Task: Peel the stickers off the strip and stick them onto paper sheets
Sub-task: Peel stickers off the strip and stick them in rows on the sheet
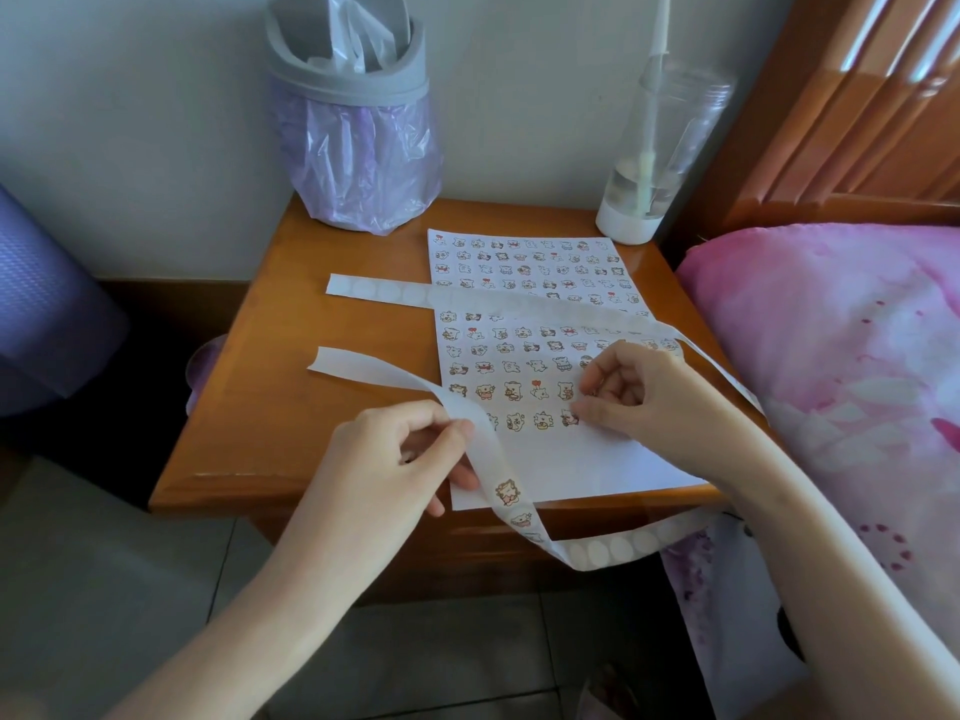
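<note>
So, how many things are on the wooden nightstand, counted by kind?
Waste bin: 1
Clear bottle: 1
Paper sheet with stickers: 1
Sticker strip: 1
Total: 4

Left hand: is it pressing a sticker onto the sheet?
No, the left hand pinches the strip; the right hand touches the paper sheet.

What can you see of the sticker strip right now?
The strip is a long white paper-like backing band, looped and twisted. One end lies flat on the table; the left hand pinches it beside the paper sheet. Below the hand a few cartoon stickers remain; beyond them it hangs off the table, showing empty round spots, then runs back across the sheet.
</note>
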A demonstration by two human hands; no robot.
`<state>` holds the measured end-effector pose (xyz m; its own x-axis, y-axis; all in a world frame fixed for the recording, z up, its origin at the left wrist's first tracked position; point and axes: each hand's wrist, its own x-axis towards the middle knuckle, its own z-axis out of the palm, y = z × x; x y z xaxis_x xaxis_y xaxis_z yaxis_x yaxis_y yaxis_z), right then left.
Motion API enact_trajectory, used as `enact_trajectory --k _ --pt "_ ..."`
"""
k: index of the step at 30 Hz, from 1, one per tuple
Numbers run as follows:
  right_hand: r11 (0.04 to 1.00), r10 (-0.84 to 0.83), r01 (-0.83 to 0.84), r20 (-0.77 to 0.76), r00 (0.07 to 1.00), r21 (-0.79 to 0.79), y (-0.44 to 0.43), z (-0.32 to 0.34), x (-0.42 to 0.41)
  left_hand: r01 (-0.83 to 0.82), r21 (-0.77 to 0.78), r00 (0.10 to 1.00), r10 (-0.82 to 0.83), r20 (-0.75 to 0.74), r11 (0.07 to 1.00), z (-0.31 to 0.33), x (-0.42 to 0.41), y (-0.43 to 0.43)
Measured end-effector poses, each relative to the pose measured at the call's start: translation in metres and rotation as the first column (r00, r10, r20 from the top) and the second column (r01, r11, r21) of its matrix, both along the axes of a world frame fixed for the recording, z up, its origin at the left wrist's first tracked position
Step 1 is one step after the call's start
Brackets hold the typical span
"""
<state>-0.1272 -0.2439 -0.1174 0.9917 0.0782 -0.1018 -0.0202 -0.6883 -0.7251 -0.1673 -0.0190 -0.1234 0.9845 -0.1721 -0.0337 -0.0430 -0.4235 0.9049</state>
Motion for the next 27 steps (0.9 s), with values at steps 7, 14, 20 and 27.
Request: enact_trajectory --k 7,14,20,27 --pt "0.989 0.114 -0.126 0.136 0.984 0.076 0.022 0.021 -0.021 -0.038 -0.212 0.995 0.017 -0.099 0.977 0.003 0.001 0.001" --pt "0.949 0.294 -0.299 0.063 0.954 0.104 0.042 0.030 -0.042 -0.056 -0.270 0.993 0.025 -0.118 0.961 0.005 0.002 -0.001" --pt "0.952 0.249 -0.256 0.065 0.966 0.170 0.041 0.032 -0.042 -0.048 -0.311 0.986 -0.004 -0.165 0.949 0.009 0.002 -0.002" --pt "0.961 0.217 -0.229 0.091 0.972 0.152 0.044 0.030 -0.042 -0.002 -0.246 0.991 -0.031 -0.131 0.969 0.011 -0.001 -0.001"
